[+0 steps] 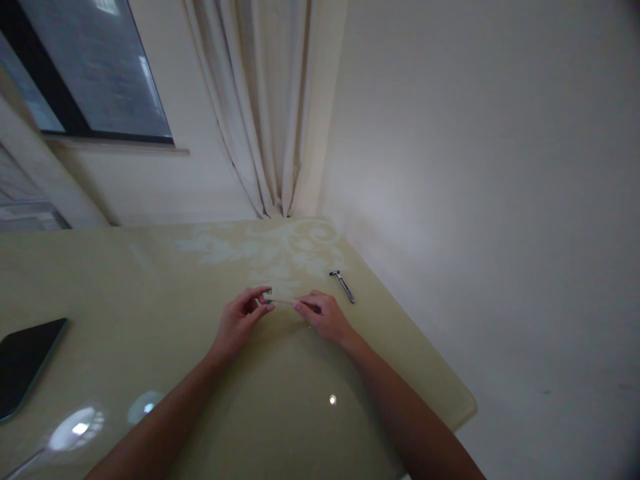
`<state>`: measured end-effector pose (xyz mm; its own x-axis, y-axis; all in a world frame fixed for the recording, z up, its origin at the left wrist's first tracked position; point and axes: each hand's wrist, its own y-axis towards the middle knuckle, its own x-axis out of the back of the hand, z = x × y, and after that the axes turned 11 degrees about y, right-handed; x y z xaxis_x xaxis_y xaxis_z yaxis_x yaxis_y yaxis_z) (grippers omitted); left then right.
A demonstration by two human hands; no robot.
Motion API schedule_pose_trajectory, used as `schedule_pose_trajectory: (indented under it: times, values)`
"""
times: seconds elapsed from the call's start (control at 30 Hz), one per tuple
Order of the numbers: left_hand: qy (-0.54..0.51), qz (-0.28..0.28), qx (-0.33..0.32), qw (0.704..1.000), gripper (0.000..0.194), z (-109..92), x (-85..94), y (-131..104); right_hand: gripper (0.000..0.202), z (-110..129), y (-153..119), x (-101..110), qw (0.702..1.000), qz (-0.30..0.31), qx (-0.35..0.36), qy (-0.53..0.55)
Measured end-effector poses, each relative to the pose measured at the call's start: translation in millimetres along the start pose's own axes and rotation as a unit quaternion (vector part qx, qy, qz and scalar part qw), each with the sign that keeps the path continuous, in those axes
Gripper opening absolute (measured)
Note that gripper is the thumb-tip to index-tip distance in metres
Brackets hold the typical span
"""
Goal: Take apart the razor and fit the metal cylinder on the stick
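Observation:
Above the middle of the table, my left hand (239, 319) pinches a small piece with dark and greenish marks (269, 295) between thumb and fingertips. A thin pale strip (284, 301) runs from that piece to my right hand (327, 317), whose thumb and fingers are closed on its other end. The kind of item is too small to make out. Just beyond my right hand lies a razor (344, 288) with a dark handle, its head pointing away from me and to the left; neither hand touches it.
A glossy pale-green table (150, 287) with a white floral pattern meets the wall (475, 200) on the right. At the left edge lies a dark tablet-like slab (30, 363). Behind the table hang curtains (265, 107), and a window (115, 73) is at upper left.

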<state>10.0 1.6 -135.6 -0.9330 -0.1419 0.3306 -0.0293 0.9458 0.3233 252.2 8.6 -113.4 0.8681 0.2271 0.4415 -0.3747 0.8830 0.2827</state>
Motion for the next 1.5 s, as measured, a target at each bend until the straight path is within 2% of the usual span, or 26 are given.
schedule_pose_trajectory:
  times: [0.07, 0.2, 0.33, 0.47, 0.6, 0.77, 0.9, 1.03, 1.2, 1.33, 1.5]
  values:
    - [0.002, 0.0, 0.003, 1.0, 0.037, 0.3, 0.1, -0.1, 0.032, -0.2, -0.2, 0.0, 1.0, 0.009, 0.005, -0.002]
    - [-0.004, 0.006, -0.003, 1.0, 0.037, 3.1, -0.3, 0.2, 0.034, -0.6, 0.0, 1.0, 0.999, -0.02, -0.003, -0.027]
    - [-0.007, 0.006, 0.0, 1.0, 0.038, 3.5, -0.8, 0.4, 0.032, -0.2, -0.2, 0.5, 1.0, 0.007, -0.004, -0.001]
    - [-0.002, 0.003, 0.0, 1.0, 0.038, -0.6, -0.2, 0.1, 0.035, -0.4, 0.0, 1.4, 0.999, -0.014, -0.013, -0.03]
    - [-0.007, 0.002, 0.002, 1.0, 0.038, -2.2, -0.1, 0.2, 0.033, -1.2, 0.5, 3.4, 1.0, 0.009, -0.008, -0.007]
    - [-0.006, 0.002, 0.002, 1.0, 0.038, -1.1, -0.3, 0.7, 0.036, -1.2, 0.3, 5.6, 0.999, -0.017, -0.012, -0.025]
    - [-0.002, 0.003, -0.003, 1.0, 0.037, -1.2, -0.2, 0.5, 0.034, -1.0, -0.2, 6.4, 1.0, 0.013, -0.001, -0.009]
    - [-0.006, 0.0, -0.002, 1.0, 0.036, 0.1, -1.1, 0.6, 0.036, -1.9, 0.5, 7.7, 0.999, -0.007, -0.003, -0.038]
    - [-0.008, -0.001, 0.001, 1.0, 0.038, 1.9, -1.9, 1.6, 0.037, -2.4, 0.8, 7.8, 1.0, 0.015, -0.001, -0.019]
    - [-0.008, 0.0, 0.006, 1.0, 0.037, 2.1, -1.9, 2.1, 0.04, -2.8, 1.0, 7.2, 0.999, -0.01, -0.003, -0.031]
    - [-0.013, -0.001, 0.002, 1.0, 0.036, 0.3, -1.5, 1.0, 0.035, -3.0, 1.3, 5.6, 1.0, 0.013, 0.001, -0.01]
